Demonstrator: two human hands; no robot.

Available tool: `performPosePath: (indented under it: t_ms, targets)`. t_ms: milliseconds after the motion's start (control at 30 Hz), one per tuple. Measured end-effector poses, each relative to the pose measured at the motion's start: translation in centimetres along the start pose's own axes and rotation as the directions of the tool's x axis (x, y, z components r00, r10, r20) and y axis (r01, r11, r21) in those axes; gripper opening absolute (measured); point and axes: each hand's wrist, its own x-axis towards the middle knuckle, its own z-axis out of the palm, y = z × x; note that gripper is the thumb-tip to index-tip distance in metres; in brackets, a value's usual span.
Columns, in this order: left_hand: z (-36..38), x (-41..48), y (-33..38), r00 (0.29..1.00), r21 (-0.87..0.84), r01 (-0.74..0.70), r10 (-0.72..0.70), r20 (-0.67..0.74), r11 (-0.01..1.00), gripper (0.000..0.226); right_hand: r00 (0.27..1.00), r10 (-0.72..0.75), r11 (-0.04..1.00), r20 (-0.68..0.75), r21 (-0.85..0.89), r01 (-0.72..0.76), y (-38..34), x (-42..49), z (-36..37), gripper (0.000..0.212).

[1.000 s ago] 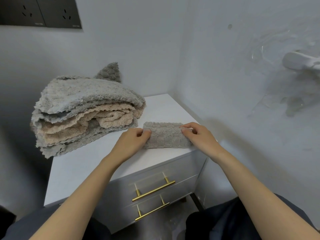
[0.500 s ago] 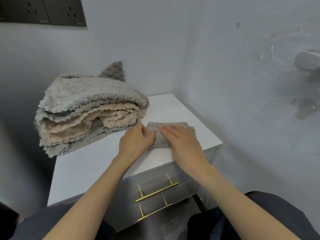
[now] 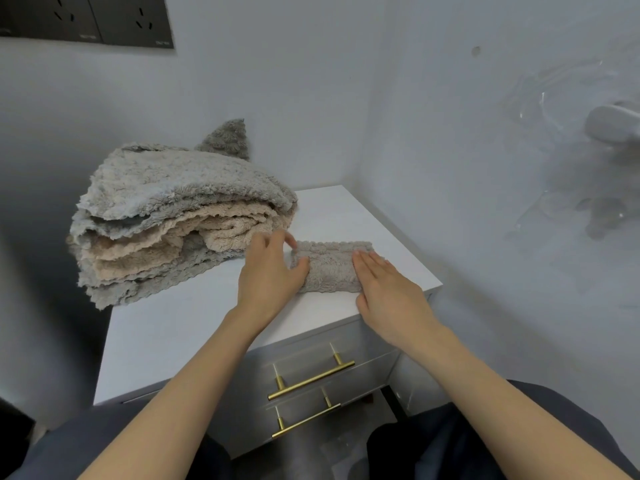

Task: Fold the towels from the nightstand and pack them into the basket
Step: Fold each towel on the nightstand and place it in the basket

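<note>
A small grey towel [image 3: 332, 268], folded into a narrow strip, lies near the front right corner of the white nightstand [image 3: 194, 327]. My left hand [image 3: 272, 275] holds its left end, thumb on top and fingers curled at the edge. My right hand [image 3: 388, 289] lies flat on the right part of the towel with straight fingers, pressing it down. To the left sits a pile of grey and beige towels [image 3: 173, 216], overhanging the nightstand's left edge. No basket is in view.
The nightstand stands in a room corner, walls behind and to the right. Two drawers with gold handles [image 3: 311, 381] face me. Dark wall sockets [image 3: 86, 19] are at the top left. A white fixture [image 3: 613, 126] sticks out from the right wall. My knees are below.
My right hand has slid from the towel's right end across it and now lies flat on its right part. My left hand stayed at the left end. The view shifted slightly.
</note>
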Motion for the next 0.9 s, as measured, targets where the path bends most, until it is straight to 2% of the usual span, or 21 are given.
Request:
performPosePath:
  t_ms: [33, 100, 167, 267, 367, 533, 667, 800, 900]
  targets:
    - [-0.2, -0.2, 0.2, 0.994, -0.015, -0.111, 0.110, -0.029, 0.994, 0.016, 1.000, -0.005, 1.000, 0.005, 0.009, 0.005, 0.1, -0.1, 0.0, 0.060]
    - [-0.5, -0.6, 0.3, 0.949, 0.018, -0.316, 0.316, 0.003, 0.949, 0.017, 1.000, -0.017, 1.000, -0.001, 0.022, 0.017, 0.3, -0.1, 0.0, 0.058]
    - [-0.8, -0.9, 0.2, 0.909, 0.080, -0.416, 0.411, 0.074, 0.906, 0.025, 0.999, -0.036, 0.999, -0.022, 0.013, 0.036, 0.6, -0.1, 0.1, 0.057]
    - [-1.4, -1.1, -0.1, 0.896, 0.153, -0.438, 0.416, 0.153, 0.886, 0.032, 0.996, -0.073, 0.997, -0.045, -0.001, 0.073, 0.8, -0.2, 0.3, 0.056]
    - [-1.8, -1.4, -0.4, 0.876, 0.182, -0.452, 0.395, 0.277, 0.873, 0.049, 0.995, -0.092, 0.995, -0.040, -0.035, 0.090, 0.9, 0.1, 0.3, 0.055]
    - [-1.6, -1.3, -0.1, 0.870, 0.232, -0.477, 0.419, 0.259, 0.848, 0.049, 0.996, -0.086, 0.995, -0.029, -0.053, 0.084, 0.8, 0.7, -0.1, 0.063]
    - [-1.8, -0.9, -0.4, 0.893, 0.117, -0.381, 0.332, 0.305, 0.917, 0.045, 0.995, -0.069, 0.997, -0.067, 0.025, 0.071, 0.7, 0.7, -0.4, 0.057]
    - [-2.2, -0.3, -0.7, 0.909, -0.038, -0.208, 0.208, 0.361, 0.977, 0.040, 0.998, -0.063, 0.953, 0.001, 0.297, 0.059, 2.1, 1.2, -0.9, 0.045]
    - [-2.3, -0.2, -0.7, 0.902, -0.136, -0.110, 0.156, 0.402, 0.985, 0.023, 0.997, -0.068, 0.934, 0.035, 0.353, 0.051, 2.3, 1.4, -1.0, 0.041]
